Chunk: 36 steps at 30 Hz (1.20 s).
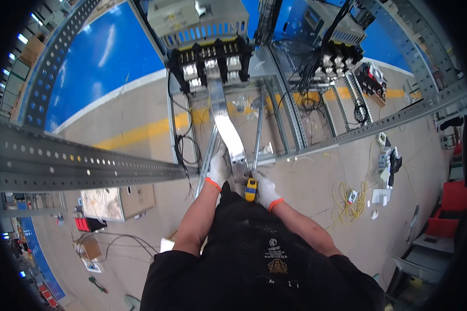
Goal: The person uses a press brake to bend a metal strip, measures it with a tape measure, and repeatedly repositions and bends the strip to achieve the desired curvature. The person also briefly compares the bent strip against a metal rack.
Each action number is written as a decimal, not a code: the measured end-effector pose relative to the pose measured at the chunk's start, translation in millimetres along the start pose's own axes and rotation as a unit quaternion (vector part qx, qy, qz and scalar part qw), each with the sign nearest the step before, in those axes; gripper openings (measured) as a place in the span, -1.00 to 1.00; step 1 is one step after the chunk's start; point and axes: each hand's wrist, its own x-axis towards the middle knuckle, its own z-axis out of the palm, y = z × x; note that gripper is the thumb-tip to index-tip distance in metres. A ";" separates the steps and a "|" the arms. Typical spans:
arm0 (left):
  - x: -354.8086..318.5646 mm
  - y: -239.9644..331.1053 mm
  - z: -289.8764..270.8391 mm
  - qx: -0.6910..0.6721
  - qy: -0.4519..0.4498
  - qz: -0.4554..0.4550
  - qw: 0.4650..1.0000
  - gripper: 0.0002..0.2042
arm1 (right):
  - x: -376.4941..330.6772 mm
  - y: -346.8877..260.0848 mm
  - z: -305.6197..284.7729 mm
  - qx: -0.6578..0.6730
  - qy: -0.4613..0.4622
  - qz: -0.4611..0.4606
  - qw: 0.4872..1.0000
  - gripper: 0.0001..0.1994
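Observation:
A bright, bent flat metal busbar (227, 127) runs from the terminals of a circuit breaker (210, 59) down toward my body. My left hand (219, 168), in a white glove with an orange cuff, is at the left edge of the busbar's near end. Its fingers close along that edge and are partly hidden. In the matching glove, my right hand (266, 190) grips a yellow and blue tape measure (251, 189) just right of the bar's end. Whether a tape blade is pulled out, I cannot make out.
Perforated steel frame rails (88, 160) cross on the left and right. Another breaker (337, 57) with dark cables stands at far right. A coiled yellow cord (349, 205) lies on the floor right, a wooden box (119, 202) left. Black wires (184, 147) hang beside the frame.

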 end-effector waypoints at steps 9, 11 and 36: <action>-85.9 -48.9 2.3 0.190 0.145 -0.019 0.971 -0.74 | 12.0 -6.1 -6.0 -0.032 0.020 0.030 0.999 -0.70; -77.1 -55.9 -8.2 0.217 0.144 0.010 0.965 -0.75 | 14.5 -5.3 -9.2 -0.062 0.007 0.004 0.998 -0.68; -84.8 -64.3 -0.3 0.231 0.176 0.097 0.952 -0.74 | 17.1 -0.8 -26.2 -0.153 0.006 -0.087 0.984 -0.61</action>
